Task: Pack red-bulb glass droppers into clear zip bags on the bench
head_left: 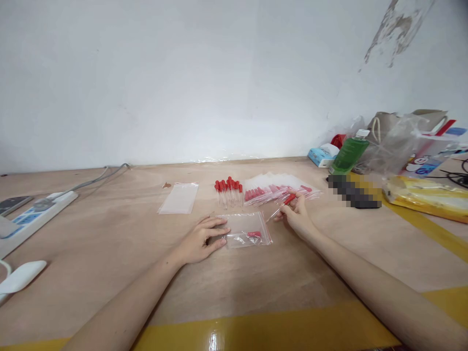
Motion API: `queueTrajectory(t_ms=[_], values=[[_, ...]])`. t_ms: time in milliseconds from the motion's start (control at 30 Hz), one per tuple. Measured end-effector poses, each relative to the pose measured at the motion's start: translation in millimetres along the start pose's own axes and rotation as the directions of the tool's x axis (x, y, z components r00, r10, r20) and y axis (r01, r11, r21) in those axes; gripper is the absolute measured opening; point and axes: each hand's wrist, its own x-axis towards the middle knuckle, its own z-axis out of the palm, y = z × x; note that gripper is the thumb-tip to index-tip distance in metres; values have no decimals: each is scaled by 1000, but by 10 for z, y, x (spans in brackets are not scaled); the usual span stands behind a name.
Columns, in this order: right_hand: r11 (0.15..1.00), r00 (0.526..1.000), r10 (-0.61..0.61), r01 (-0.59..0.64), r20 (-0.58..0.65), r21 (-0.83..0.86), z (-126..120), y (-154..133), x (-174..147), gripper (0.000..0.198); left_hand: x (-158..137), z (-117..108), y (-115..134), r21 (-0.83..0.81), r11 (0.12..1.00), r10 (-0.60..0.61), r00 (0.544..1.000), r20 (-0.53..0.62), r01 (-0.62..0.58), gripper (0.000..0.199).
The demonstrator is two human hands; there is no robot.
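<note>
Right hand pinches red-bulbed dropper, tip slanting toward desk's front-left corner, beside zip bag; left hand rests spread on bag's left end

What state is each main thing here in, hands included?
Left hand: fingers spread, fingertips on near bag
Right hand: pinching a dropper
Dropper: tilted
Near bag: flat, red bulb inside
Loose droppers: bunched
Filled bags: piled, overlapping
Bag stack: flat
Bottle: capped
Tissue box: tissue showing

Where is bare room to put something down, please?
Bare: between the power strip and the empty bags; between the bag at the left hand and the front yellow tape. Crowded: around green bottle, red droppers, filled bags.
</note>
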Motion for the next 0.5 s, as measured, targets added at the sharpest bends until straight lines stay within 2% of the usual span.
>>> queueTrajectory(t_ms=[100,233,300,400,500], values=[[998,998,52,-53,30,17,14,22,-29,55,4,-7,11,20,1000,1,1000,5,-1,33],[988,974,151,-141,167,-67,-44,-11,-88,45,10,-25,44,45,999,-11,1000,17,10,39],[978,963,149,-111,223,-174,-93,-56,-101,40,9,-31,56,45,999,-19,1000,10,19,44],[952,964,107,-28,245,-306,-172,-124,-79,34,5,-32,60,48,999,-25,1000,0,25,46],[942,968,115,-34,225,-335,-254,-168,-25,34,4,-31,58,45,999,-23,1000,0,23,46]])
